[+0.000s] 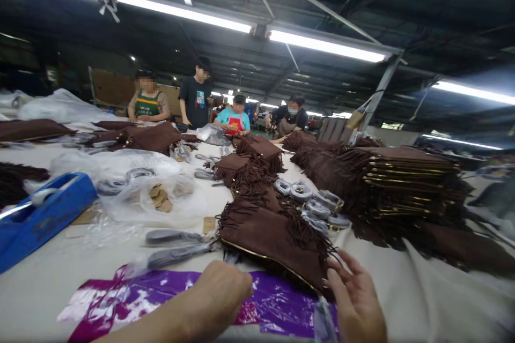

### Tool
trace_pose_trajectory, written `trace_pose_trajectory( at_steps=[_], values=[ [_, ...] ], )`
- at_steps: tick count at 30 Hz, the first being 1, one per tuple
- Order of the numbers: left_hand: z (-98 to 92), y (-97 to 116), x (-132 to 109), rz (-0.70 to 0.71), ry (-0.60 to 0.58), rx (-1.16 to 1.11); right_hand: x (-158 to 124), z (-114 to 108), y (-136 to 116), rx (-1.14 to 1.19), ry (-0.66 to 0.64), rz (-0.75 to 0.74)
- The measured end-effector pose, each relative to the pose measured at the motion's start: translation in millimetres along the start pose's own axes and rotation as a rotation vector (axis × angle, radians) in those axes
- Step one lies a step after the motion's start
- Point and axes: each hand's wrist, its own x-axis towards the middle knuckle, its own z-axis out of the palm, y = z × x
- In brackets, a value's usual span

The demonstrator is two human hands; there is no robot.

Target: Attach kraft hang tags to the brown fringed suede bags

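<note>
**benchlurker:** what's your feed showing rn? where are the hands?

**me:** My left hand point(219, 292) is curled into a loose fist, knuckles down on a purple plastic sheet point(281, 303). I can't tell if it's pinching anything under there. My right hand point(356, 300) is relaxed with fingers spread, and the fingertips point(340, 270) are just touching the fringe at the near corner of a brown suede fringed bag point(269, 236).

**benchlurker:** and the bag itself?

**me:** It's flat on the table point(422, 289), between the two hands and running out toward 12 o'clock. Its near gold-trimmed edge lies over the purple sheet. At about 10 o'clock from the left hand there are two grey wrapped bundles point(177, 254), just beside the bag. Further out at 10 there's a heap of clear polybags point(153, 193), then a blue plastic tray point(40, 220). At 1 o'clock from the bag are coiled chains in plastic point(309, 195). Past them, at 2 o'clock, is a tall stack of the same brown bags point(406, 177). Way off at 12, four people point(237, 118) are at the far end of the table.
</note>
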Motion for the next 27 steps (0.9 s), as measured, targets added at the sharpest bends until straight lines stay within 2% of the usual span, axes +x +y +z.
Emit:
trace_pose_trajectory(
  at_steps=[2,6,9,11,15,17,20,24,27],
  values=[
    [0.0,9,12,0.032,0.0,0.033,-10,-1,-10,-0.239,-0.018,-0.209],
    [0.6,21,32,0.093,0.06,-0.004,-32,18,-12,-0.399,-0.402,-0.447],
    [0.4,25,40,0.13,0.053,-0.078,-32,25,-2,-0.431,-0.56,-0.535],
    [0.7,22,43,0.151,0.007,-0.244,-29,22,3,-0.48,-0.564,-0.511],
    [6.2,5,48,0.095,-0.147,-0.811,-24,11,3,-0.519,-0.502,-0.433],
    [9.6,0,49,0.074,-0.103,-0.92,-24,8,0,-0.511,-0.465,-0.45],
    [12.3,2,49,0.141,0.024,-0.858,-23,9,-1,-0.545,-0.47,-0.507],
    [14.1,17,51,0.13,0.105,-0.666,-21,11,7,-0.565,-0.545,-0.595],
    [15.9,24,60,0.138,0.137,-0.465,-17,11,16,-0.558,-0.526,-0.597]
  ],
)
